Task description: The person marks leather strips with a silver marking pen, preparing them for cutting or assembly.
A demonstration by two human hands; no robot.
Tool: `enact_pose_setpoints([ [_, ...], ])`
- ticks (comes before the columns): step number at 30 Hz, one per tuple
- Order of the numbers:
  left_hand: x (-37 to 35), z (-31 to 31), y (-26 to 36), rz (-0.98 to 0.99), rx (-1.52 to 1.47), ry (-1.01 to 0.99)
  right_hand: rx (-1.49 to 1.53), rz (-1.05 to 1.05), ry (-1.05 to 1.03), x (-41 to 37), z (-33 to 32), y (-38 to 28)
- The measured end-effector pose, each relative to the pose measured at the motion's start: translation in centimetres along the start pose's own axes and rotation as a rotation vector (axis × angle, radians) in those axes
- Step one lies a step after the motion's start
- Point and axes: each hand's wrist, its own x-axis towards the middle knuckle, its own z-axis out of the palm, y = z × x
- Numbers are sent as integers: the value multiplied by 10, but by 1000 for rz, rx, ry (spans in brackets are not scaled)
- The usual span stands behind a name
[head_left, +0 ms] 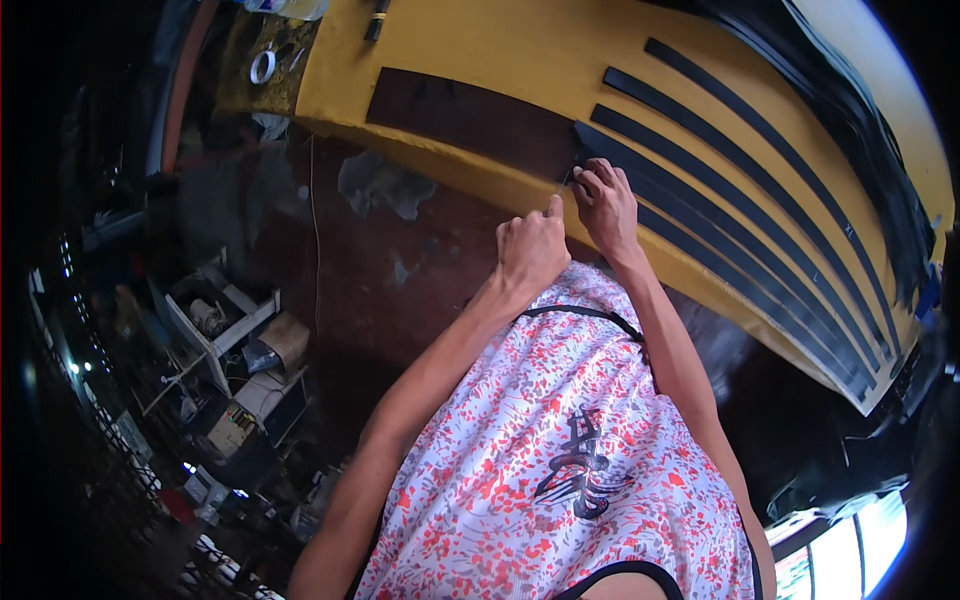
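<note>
We are pinching a thin dark piece (569, 178) between the thumb and fingertips of the right hand (607, 200), above the middle of the frame; it is showing too small for us to tell what it is. The left hand (532, 243) is sitting just below and to the left, its fingers curling into the palm and one digit pointing up at the right hand's fingertips. We are not managing to tell whether it is gripping anything.

Both hands are working at the front edge of a yellow table (520, 50), which is filling the upper part of the frame. Just beside the right fingertips, the black strips (720, 165) are starting; they are fanning out side by side toward the right edge, a pale mark showing on one. A dark brown panel (470, 115) is lying along the table edge, reaching from near the right hand toward the upper left.

Farther out, a white ring (263, 67) is lying at upper left, and a dark tool (376, 22) is resting at the top. A black sheet (835, 100) is draping over the upper right. Below the table, a reddish floor (370, 260) is showing pale patches; a white frame (215, 345) is standing among clutter at left. A flowered shirt (560, 400) is filling the lower middle.
</note>
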Motion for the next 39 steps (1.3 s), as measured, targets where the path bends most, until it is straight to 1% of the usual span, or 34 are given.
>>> enact_pose_setpoints([
  [2, 3, -5, -5, -7, -23, 5, -2, 11, -18, 1, -3, 2],
  [4, 2, -13, -14, -9, -48, -5, -23, -21, -17, -2, -8, 2],
  [7, 6, -25, -36, -34, -277, 43, -55, -48, -25, -3, -13, 3],
  [11, 8, -35, -56, -59, -268, 74, -79, -40, -29, -8, -14, 7],
  [13, 7, -37, -53, -51, -254, 71, -84, -37, -20, -9, -16, 7],
  [15, 5, -38, -50, -44, -240, 69, -108, -31, -54, -11, -19, 7],
  [22, 3, -21, -40, -2, -229, 93, -96, 24, -59, 1, -31, 5],
  [24, 3, -17, -38, 14, -229, 93, -116, -47, 89, 15, -27, 8],
  [26, 4, -14, -36, 7, -213, 105, -137, -36, 76, 21, -21, 14],
  [28, 4, -15, -33, 4, -217, 112, -186, -73, 30, 22, -17, 17],
  [31, 3, -13, -34, -7, -234, 128, -207, -40, -15, 18, -16, 15],
  [39, 0, -11, -34, -13, -279, 138, -149, -17, -18, 19, -18, 12],
])
